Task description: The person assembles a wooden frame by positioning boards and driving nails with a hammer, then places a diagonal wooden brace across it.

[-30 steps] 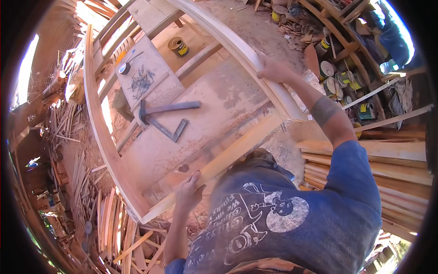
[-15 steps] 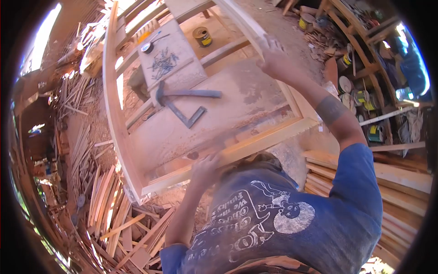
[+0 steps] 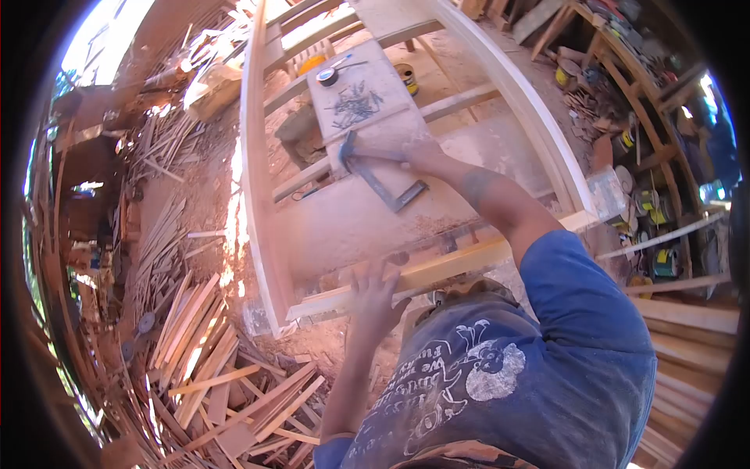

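Note:
A large wooden frame (image 3: 539, 109) lies across the work surface in front of me. My right hand (image 3: 420, 153) is closed around the handle end of a hammer (image 3: 348, 147), its fingers blurred. The hammer head still rests by the metal square (image 3: 400, 197) on the dusty board. My left hand (image 3: 375, 301) lies with fingers spread on the near rail (image 3: 453, 262) of the frame. Beyond the hammer, a pile of nails (image 3: 355, 106) sits on a plank (image 3: 394, 86), along with a small round tin (image 3: 326, 76) and a thin pencil-like stick.
Offcuts and wood strips (image 3: 195, 344) are heaped on the floor at the left. Stacked boards (image 3: 691, 344) lie at the right. Cans (image 3: 664, 262) stand by a wooden rack (image 3: 625, 86). A yellow-labelled can (image 3: 407, 78) is behind the plank.
My right hand has left the frame's right side and taken hold of the hammer handle. My left hand's fingers have spread on the near rail. The view has shifted, moving the scene rightward.

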{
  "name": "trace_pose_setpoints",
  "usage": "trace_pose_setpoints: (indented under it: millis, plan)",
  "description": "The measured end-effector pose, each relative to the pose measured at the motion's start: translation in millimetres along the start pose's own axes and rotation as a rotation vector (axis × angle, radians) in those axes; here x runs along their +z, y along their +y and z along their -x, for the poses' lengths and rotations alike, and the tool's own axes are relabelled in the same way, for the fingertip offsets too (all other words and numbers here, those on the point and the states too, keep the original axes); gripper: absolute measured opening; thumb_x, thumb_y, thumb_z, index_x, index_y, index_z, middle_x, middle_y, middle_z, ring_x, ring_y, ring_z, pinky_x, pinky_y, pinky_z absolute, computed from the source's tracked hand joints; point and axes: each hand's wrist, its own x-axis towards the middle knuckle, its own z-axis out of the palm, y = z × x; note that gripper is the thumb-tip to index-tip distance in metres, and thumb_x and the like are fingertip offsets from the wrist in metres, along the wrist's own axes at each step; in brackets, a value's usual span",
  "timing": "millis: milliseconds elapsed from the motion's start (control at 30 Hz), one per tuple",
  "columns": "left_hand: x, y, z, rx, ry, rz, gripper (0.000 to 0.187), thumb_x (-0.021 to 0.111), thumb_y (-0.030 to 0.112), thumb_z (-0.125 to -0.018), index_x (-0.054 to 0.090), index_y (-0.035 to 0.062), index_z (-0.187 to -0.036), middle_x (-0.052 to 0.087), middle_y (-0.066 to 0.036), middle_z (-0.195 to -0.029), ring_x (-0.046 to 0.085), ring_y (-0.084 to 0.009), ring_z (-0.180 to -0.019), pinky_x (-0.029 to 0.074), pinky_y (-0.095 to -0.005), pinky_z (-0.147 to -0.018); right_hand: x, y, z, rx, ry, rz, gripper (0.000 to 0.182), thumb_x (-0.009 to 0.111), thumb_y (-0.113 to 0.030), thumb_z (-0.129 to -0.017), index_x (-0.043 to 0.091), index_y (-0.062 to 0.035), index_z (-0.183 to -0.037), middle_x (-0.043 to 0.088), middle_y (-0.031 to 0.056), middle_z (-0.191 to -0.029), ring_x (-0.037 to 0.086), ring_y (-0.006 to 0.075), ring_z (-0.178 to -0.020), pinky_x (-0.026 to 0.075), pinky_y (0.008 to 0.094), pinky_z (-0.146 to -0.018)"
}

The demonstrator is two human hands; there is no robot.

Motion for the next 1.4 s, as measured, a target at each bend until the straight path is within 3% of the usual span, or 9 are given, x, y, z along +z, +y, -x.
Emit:
trace_pose_setpoints:
  millis: [133, 333, 500, 633, 700, 1033, 1200, 1367, 1400]
  plan:
    - [43, -28, -6, 0.055, -0.133, 0.11, 0.051, 0.084, 0.029, -0.074, 0.063, 0.0067, -0.115, 0.068, -0.016, -0.113, 0.063, -0.0326, -0.11, 0.045, -0.0485, -0.1, -45, -21, 18, -0.033, 0.071, -0.072, 0.04, 0.062, -0.037, -0.088, 0.068, -0.0065, -0.114, 0.07, 0.0198, -0.105, 0.069, 0.0374, -0.095, 0.054, 0.0495, -0.08]
    - [43, -32, 2, 0.166, -0.067, 0.042, 0.045, 0.078, 0.038, -0.079, 0.063, 0.006, -0.107, 0.071, -0.011, -0.102, 0.069, -0.0323, -0.088, 0.053, -0.0435, -0.072, -162, -10, 171, 0.317, 0.037, -0.712, 0.035, 0.068, -0.037, -0.088, 0.068, -0.0054, -0.103, 0.062, 0.0081, -0.073, 0.061, 0.0169, -0.059, 0.048, 0.0323, -0.052]
    - [36, -22, -11, 0.056, -0.198, 0.084, 0.048, 0.082, 0.035, -0.076, 0.063, 0.0063, -0.11, 0.071, -0.014, -0.097, 0.069, -0.0349, -0.083, 0.052, -0.046, -0.071, -210, 28, 338, 0.412, 0.28, -1.115, 0.035, 0.073, -0.027, -0.089, 0.062, -0.003, -0.113, 0.061, 0.0013, -0.076, 0.054, 0.0065, -0.058, 0.043, 0.0234, -0.05]
    - [30, -12, -19, -0.032, -0.303, 0.074, 0.049, 0.085, 0.03, -0.074, 0.063, 0.0053, -0.11, 0.069, -0.016, -0.106, 0.068, -0.035, -0.091, 0.052, -0.0457, -0.076, -208, 62, 412, 0.623, 0.666, -0.786, 0.029, 0.065, -0.027, -0.094, 0.06, -0.0032, -0.11, 0.055, -0.0011, -0.072, 0.053, 0.0064, -0.057, 0.043, 0.0231, -0.051]
    - [28, 10, -28, 0.072, -0.149, 0.149, 0.05, 0.082, 0.031, -0.077, 0.062, 0.006, -0.116, 0.065, -0.016, -0.113, 0.064, -0.0358, -0.099, 0.051, -0.0466, -0.082, -202, 86, 438, 0.744, 0.668, -0.959, 0.026, 0.062, -0.026, -0.097, 0.059, -0.0037, -0.11, 0.053, -0.0015, -0.069, 0.051, 0.0062, -0.053, 0.043, 0.0232, -0.048]
    - [78, 265, -159, 0.496, -0.024, 0.177, 0.057, 0.08, 0.03, -0.074, 0.064, 0.0246, -0.129, 0.053, -0.017, -0.129, 0.052, -0.0383, -0.12, 0.04, -0.0519, -0.107, -113, 208, 523, 1.082, 0.253, -1.734, 0.026, 0.057, -0.035, -0.102, 0.05, -0.0096, -0.101, 0.048, -0.0015, -0.064, 0.046, 0.009, -0.045, 0.039, 0.0238, -0.04]
    - [112, 301, -175, 0.25, -0.3, 0.135, 0.051, 0.075, 0.031, -0.077, 0.065, 0.0353, -0.127, 0.055, -0.015, -0.127, 0.057, -0.0385, -0.116, 0.045, -0.0492, -0.1, -73, 241, 525, 1.016, 0.042, -1.827, 0.023, 0.059, -0.031, -0.1, 0.05, -0.0102, -0.103, 0.047, -0.0004, -0.064, 0.044, 0.0098, -0.043, 0.039, 0.0243, -0.039]
    - [115, 297, -171, 0.304, -0.244, 0.092, 0.074, 0.072, 0.019, -0.079, 0.048, 0.0461, -0.144, 0.06, -0.014, -0.119, 0.061, -0.0323, -0.104, 0.051, -0.0427, -0.087, -75, 255, 520, 0.987, -0.003, -1.734, 0.024, 0.063, -0.03, -0.098, 0.051, -0.0096, -0.104, 0.047, 0.0001, -0.065, 0.045, 0.0091, -0.043, 0.039, 0.0235, -0.039]
    - [117, 298, -172, 0.308, -0.208, 0.055, 0.063, 0.072, 0.028, -0.078, 0.054, 0.0437, -0.137, 0.061, -0.011, -0.117, 0.063, -0.0314, -0.101, 0.052, -0.0419, -0.085, -79, 259, 520, 0.977, -0.028, -1.73, 0.024, 0.063, -0.03, -0.098, 0.051, -0.0096, -0.103, 0.047, -0.0002, -0.065, 0.044, 0.0089, -0.043, 0.039, 0.0233, -0.039]
